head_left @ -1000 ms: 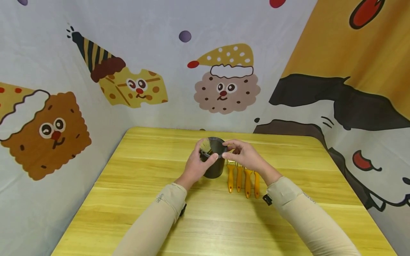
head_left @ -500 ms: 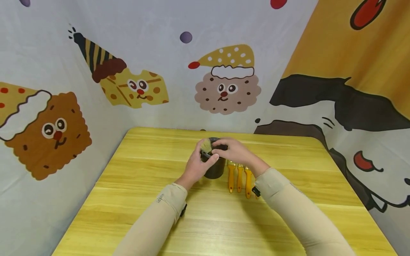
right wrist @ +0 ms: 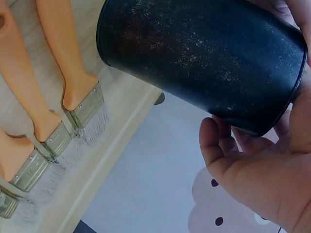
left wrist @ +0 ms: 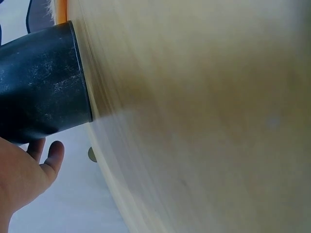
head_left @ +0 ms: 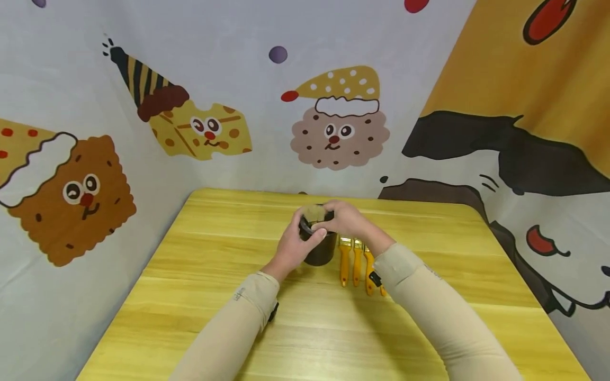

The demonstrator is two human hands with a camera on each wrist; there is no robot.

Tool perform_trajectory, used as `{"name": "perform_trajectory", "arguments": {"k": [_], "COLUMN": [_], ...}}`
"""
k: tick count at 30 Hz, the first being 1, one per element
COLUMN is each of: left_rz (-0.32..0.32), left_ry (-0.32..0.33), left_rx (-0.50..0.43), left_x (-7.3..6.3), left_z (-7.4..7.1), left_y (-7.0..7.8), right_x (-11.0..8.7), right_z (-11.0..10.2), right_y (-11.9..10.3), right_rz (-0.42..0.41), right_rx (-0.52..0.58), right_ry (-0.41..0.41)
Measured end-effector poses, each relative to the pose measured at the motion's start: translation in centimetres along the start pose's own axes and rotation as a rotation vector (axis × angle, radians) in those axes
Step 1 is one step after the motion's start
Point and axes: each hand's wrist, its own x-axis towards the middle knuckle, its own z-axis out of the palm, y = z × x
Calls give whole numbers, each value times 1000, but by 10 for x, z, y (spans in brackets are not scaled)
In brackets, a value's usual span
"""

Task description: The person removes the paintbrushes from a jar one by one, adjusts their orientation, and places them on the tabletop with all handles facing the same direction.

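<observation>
A black cylindrical cup stands upright toward the back of the table. My left hand holds it near the rim, with the thumb at the front and fingers round the far left side. Pale bristles of a paintbrush stick up out of the cup. My right hand reaches over the rim and pinches this brush just below the bristles; its handle is hidden inside. The right wrist view shows the scuffed wall of the cup with fingers around its mouth.
Just right of the cup, several paintbrushes with orange handles lie in a row, bristles pointing away. My right forearm partly covers the rightmost one. The wooden table meets a cartoon-printed cloth at its back edge.
My right hand has moved left from the cup's right rim to the brush in the cup. The bristles have turned and now show wider. The left hand keeps its place.
</observation>
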Motion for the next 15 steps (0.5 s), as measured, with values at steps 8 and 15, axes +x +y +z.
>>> {"name": "perform_trajectory", "arguments": {"k": [8,15], "left_rz": [-19,-7], "left_ry": [-5,3], "left_rx": [0,-6], "left_x": [0,0], "left_z": [1,0], "left_y": [2,2], "right_x": [-7,-24], "right_z": [-10,-50], "right_y": [1,-6], "right_rz": [45,29], "right_rx": [86,161], "right_ry": [41,212]}}
